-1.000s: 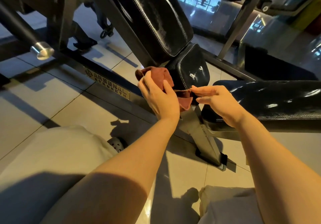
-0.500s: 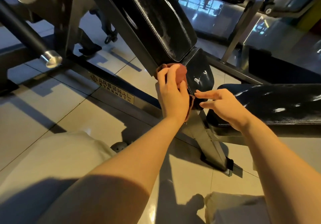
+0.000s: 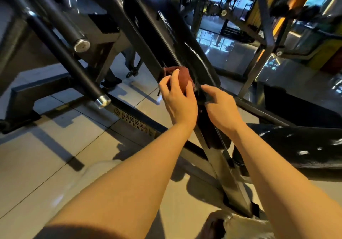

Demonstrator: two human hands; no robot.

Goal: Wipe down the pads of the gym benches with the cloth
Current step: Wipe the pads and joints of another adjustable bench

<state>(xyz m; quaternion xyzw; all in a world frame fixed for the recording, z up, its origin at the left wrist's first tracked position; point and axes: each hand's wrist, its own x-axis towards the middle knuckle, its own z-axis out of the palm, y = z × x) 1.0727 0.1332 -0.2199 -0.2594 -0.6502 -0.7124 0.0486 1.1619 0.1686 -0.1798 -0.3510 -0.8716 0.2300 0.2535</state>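
Note:
My left hand [image 3: 177,98] holds a bunched dark red cloth [image 3: 182,75] against the lower end of a slanted black back pad [image 3: 177,40]. Its fingers curl over the cloth. My right hand [image 3: 220,107] hovers just right of it, fingers loosely extended toward the pad's lower edge and the small black seat pad [image 3: 209,127] below. Whether its fingertips touch the pad is unclear. A second black bench pad [image 3: 303,146] lies flat at the right, glossy with highlights.
The black steel frame [image 3: 137,122] with a brand plate runs across the tiled floor [image 3: 46,155]. Two black bars with metal end caps [image 3: 82,45] jut out at upper left. More gym machines stand behind. My knees show at the bottom.
My left hand has carried the cloth up from the seat pad onto the lower end of the slanted back pad. My right hand followed upward. The view tilted up.

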